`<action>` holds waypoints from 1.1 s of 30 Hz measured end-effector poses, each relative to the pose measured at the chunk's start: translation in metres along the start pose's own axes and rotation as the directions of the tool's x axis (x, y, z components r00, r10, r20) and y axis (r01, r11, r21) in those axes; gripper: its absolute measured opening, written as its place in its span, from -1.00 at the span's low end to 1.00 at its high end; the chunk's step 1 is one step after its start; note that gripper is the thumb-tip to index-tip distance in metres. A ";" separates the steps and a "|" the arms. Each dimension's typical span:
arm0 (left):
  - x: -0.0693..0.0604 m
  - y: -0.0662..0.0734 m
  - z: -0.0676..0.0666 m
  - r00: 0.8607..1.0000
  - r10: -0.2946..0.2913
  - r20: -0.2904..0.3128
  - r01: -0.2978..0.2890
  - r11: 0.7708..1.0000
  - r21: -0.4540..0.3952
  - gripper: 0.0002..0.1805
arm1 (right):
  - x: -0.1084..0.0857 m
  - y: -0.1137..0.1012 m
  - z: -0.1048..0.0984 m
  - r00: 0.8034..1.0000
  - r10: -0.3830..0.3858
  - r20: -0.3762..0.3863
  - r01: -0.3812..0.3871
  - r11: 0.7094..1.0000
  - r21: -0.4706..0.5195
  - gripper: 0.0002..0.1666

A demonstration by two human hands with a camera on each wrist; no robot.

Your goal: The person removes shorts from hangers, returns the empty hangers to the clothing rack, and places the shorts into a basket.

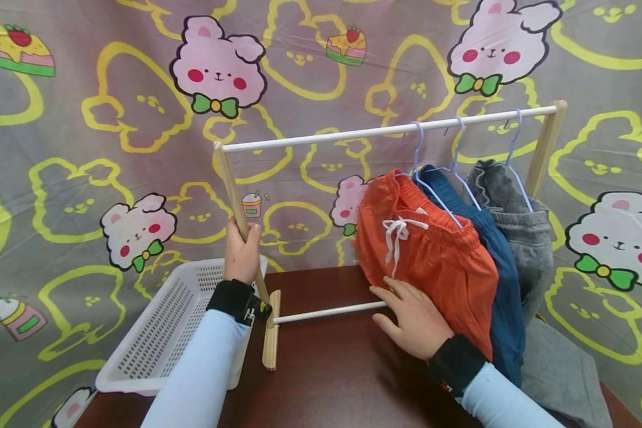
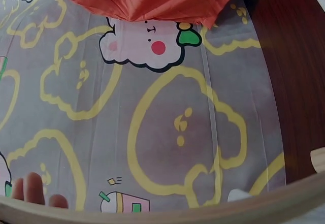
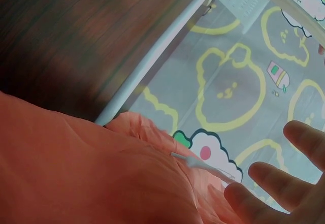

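Observation:
My left hand [image 1: 242, 252] grips the left wooden post [image 1: 232, 190] of a clothes rack, thumb and fingers wrapped round it. In the left wrist view several fingertips [image 2: 34, 188] show behind that post. My right hand [image 1: 414, 318] is spread in front of the orange shorts [image 1: 428, 249], near the lower end of their white drawstring [image 1: 397, 232]. Whether its fingertips touch the cloth I cannot tell. The shorts hang from a lilac hanger [image 1: 418, 154] on the rack's white top rail [image 1: 321, 137]. Blue trousers [image 1: 505, 285] and grey trousers [image 1: 529, 238] hang behind them, on hangers too.
A white perforated basket [image 1: 139, 333] stands left of the rack on the dark red-brown table [image 1: 321, 380]. Grey cloth [image 1: 562, 374] lies at the right. The rack's white lower rail [image 1: 329, 312] runs low above the table. A patterned curtain [image 1: 310, 77] closes off the back.

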State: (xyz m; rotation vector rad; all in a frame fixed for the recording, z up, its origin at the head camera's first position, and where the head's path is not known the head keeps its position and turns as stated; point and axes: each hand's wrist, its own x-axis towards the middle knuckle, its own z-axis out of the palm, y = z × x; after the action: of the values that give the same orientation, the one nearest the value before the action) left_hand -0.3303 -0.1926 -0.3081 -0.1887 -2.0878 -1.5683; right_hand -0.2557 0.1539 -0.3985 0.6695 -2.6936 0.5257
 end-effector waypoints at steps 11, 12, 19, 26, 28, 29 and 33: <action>0.001 -0.010 0.017 0.978 0.074 -0.197 -0.081 0.996 -0.030 -0.54 | 0.000 -0.002 0.002 0.999 -0.006 0.033 0.006 1.000 -0.006 -0.24; 0.001 -0.011 0.018 0.973 0.081 -0.214 -0.088 0.996 -0.023 -0.55 | 0.000 -0.003 0.001 0.999 -0.007 0.034 0.007 1.000 -0.004 -0.24; 0.005 -0.017 0.025 0.955 0.127 -0.268 -0.121 0.992 0.038 -0.50 | -0.002 -0.005 -0.006 1.000 -0.028 0.004 0.027 1.000 0.013 -0.24; 0.008 -0.019 0.024 0.953 0.147 -0.266 -0.136 0.989 0.060 -0.50 | -0.002 -0.012 -0.015 0.998 -0.056 -0.003 0.056 0.998 0.043 -0.21; 0.008 -0.020 0.024 0.951 0.161 -0.264 -0.147 0.987 0.070 -0.50 | -0.002 -0.014 -0.019 0.999 -0.053 -0.008 0.054 0.997 0.051 -0.21; 0.008 -0.021 0.024 0.950 0.165 -0.264 -0.150 0.986 0.077 -0.51 | -0.002 -0.015 -0.021 0.999 -0.052 -0.012 0.052 0.997 0.054 -0.22; 0.008 -0.023 0.021 0.951 0.182 -0.251 -0.166 0.982 0.086 -0.53 | -0.003 -0.022 -0.031 0.997 -0.061 -0.045 0.064 0.996 0.056 -0.24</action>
State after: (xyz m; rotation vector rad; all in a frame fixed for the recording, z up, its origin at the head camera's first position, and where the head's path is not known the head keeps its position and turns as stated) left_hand -0.3535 -0.1820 -0.3276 -0.1336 -1.8620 -1.3418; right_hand -0.2358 0.1496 -0.3664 0.7467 -2.6167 0.5963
